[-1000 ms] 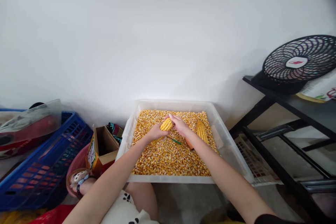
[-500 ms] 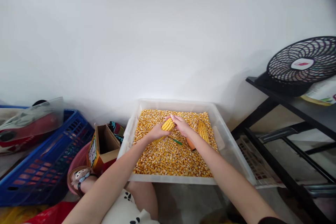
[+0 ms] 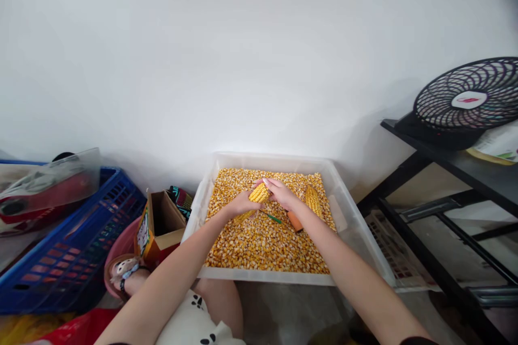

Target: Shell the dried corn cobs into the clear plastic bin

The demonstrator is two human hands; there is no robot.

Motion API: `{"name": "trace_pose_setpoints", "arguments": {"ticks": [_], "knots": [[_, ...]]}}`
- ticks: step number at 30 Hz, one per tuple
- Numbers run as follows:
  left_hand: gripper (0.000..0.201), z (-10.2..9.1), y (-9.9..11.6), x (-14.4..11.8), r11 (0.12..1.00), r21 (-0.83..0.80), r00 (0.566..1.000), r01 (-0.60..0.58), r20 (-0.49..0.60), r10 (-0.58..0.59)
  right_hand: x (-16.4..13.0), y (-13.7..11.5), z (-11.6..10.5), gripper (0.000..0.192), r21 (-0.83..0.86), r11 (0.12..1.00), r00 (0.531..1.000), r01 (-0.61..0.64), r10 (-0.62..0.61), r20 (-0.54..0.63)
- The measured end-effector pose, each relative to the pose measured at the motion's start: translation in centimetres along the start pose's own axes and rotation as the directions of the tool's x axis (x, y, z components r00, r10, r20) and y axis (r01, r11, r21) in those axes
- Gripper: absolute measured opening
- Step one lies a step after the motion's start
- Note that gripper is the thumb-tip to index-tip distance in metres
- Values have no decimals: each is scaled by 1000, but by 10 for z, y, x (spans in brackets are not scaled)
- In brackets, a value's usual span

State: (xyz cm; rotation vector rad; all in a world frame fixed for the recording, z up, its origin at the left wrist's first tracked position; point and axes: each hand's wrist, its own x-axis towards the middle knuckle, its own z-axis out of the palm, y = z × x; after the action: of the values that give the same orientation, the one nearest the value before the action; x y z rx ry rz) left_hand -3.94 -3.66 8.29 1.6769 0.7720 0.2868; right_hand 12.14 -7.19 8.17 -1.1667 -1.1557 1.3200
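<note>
A yellow corn cob is held over the middle of a translucent plastic bin full of loose corn kernels. My left hand is closed round its near-left end. From the right, my right hand grips the far end, its thumb against the kernels. Below my hands, a green-handled tool lies on the kernels, partly hidden. Another cob shows under my left hand. An orange-brown object of unclear kind lies by my right wrist, and a further cob rests at the right.
To the left stand a blue plastic basket and an open cardboard box. A black fan sits on a black table at the right. A white wall rises behind the bin.
Both hands stay on the corn cob in nearly the same place, with only slight finger movement. The view has shifted very slightly.
</note>
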Motion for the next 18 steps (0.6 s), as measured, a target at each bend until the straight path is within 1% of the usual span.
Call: {"name": "trace_pose_setpoints", "arguments": {"ticks": [5,10,13,15,18], "knots": [[24,-2,-3,1,998,-55,999,-17,38,19,-2,-3,1,33,-21,1000,1000,8,-8,12],[26,-2,-1,-1,998,-56,999,-12,50,14,-4,-6,3,33,15,1000,1000,-28,28,12],[24,-1,3,-2,997,-74,999,-23,23,25,-3,-6,5,33,9,999,998,-47,47,-41],[24,-1,4,-3,996,-87,999,-28,13,29,-3,-6,7,32,-6,999,997,-39,38,-63],[26,0,4,-3,997,-77,1000,-10,-12,9,-3,-6,7,31,37,999,999,-27,28,-28]]}}
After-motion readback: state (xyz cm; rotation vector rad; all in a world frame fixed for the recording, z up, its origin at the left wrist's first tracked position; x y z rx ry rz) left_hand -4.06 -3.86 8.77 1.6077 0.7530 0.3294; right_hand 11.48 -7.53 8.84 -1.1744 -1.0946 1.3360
